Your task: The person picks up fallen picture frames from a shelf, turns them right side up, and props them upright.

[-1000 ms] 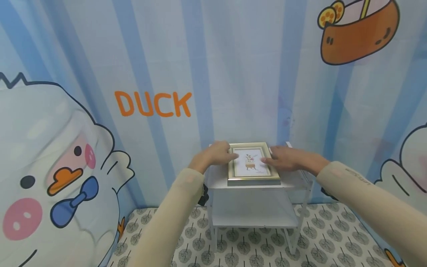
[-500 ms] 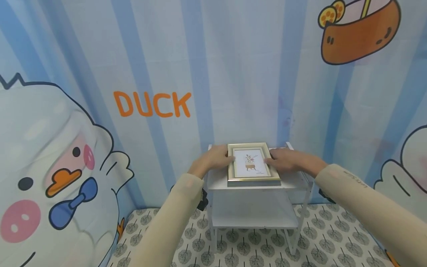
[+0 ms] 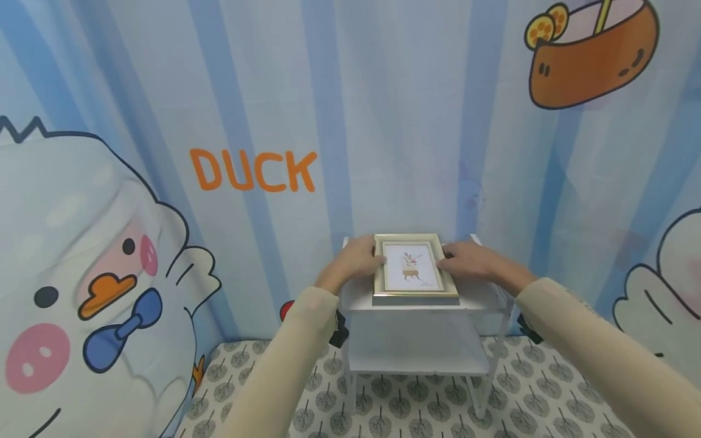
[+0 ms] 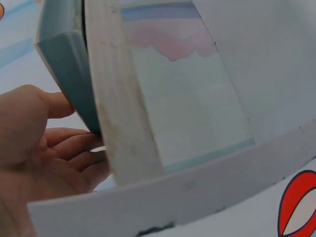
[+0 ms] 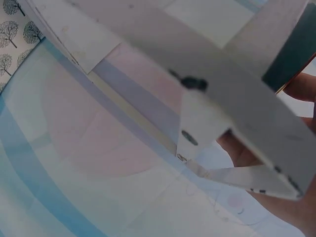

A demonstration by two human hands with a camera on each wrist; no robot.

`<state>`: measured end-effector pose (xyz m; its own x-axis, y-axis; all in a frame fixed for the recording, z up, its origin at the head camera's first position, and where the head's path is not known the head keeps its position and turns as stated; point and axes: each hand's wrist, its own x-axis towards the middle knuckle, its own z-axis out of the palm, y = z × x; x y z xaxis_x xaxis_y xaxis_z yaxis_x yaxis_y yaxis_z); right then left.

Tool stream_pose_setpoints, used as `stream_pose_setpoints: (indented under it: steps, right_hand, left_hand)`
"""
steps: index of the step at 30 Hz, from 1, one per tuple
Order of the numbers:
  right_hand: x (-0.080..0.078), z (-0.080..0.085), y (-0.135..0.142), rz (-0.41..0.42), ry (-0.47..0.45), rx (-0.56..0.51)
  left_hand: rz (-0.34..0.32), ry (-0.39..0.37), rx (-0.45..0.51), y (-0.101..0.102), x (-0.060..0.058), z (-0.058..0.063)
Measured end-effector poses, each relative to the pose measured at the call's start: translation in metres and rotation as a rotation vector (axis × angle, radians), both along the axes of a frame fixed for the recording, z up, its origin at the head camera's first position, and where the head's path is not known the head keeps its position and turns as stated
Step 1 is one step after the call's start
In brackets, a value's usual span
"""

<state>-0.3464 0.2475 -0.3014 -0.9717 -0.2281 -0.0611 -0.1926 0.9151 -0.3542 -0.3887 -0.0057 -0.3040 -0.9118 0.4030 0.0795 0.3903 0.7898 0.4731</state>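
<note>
A picture frame [image 3: 411,269] with a pale gold border and a small flower-pot print lies face up on a white two-tier stand [image 3: 358,295]. At its left side my left hand [image 3: 355,258] grips it, the thumb over the border. My right hand [image 3: 472,261] holds the opposite side, thumb also on the border. In the left wrist view, the left thumb [image 4: 59,105] meets the frame's blue-grey side [image 4: 69,64] while the fingers curl beneath. A white rail of the stand [image 5: 237,98] partly hides the right hand [image 5: 301,91] in the right wrist view.
A lower white shelf [image 3: 416,351] sits beneath the top. Behind the stand hangs a blue-striped curtain [image 3: 394,121] with cartoon ducks. The floor covering [image 3: 383,420] has a grey tree pattern.
Both thumbs have drawn back from over the print to the frame's side borders. The picture frame stays in about the same place on the stand.
</note>
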Motion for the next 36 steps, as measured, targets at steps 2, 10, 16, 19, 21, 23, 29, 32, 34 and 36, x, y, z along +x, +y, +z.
stream_pose_setpoints:
  steps: [2, 10, 16, 19, 21, 23, 29, 32, 34, 36]
  right_hand:
    - [0.0, 0.001, 0.0, 0.007, 0.024, -0.016]
    - [0.0, 0.008, 0.004, 0.004, 0.056, -0.029]
    - [0.004, 0.008, 0.002, -0.029, 0.068, -0.162]
    - [0.007, 0.008, 0.0, -0.062, 0.068, -0.242]
    - [0.009, 0.009, -0.002, -0.081, 0.065, -0.299]
    - [0.01, 0.01, -0.003, -0.097, 0.067, -0.351]
    - [0.012, 0.014, 0.003, -0.081, 0.104, -0.473]
    - [0.012, 0.016, 0.005, -0.08, 0.108, -0.498]
    - [0.012, 0.017, 0.005, -0.087, 0.107, -0.5]
    - [0.013, 0.019, 0.005, -0.096, 0.11, -0.498]
  left_hand:
    - [0.015, 0.011, 0.002, 0.001, 0.001, 0.002]
    - [0.039, -0.02, 0.172, 0.002, 0.002, 0.003]
    - [0.075, -0.046, 0.37, 0.001, 0.0, -0.001]
    - [0.086, -0.062, 0.463, -0.001, 0.0, -0.001]
    - [0.089, -0.082, 0.531, -0.004, 0.0, -0.001]
    - [0.102, -0.104, 0.577, -0.007, 0.001, 0.001]
    - [0.107, -0.19, 0.733, -0.018, 0.005, 0.008]
    - [0.105, -0.191, 0.808, -0.021, 0.006, 0.009]
    - [0.099, -0.172, 0.845, -0.021, 0.006, 0.009]
    - [0.088, -0.15, 0.877, -0.021, 0.006, 0.011]
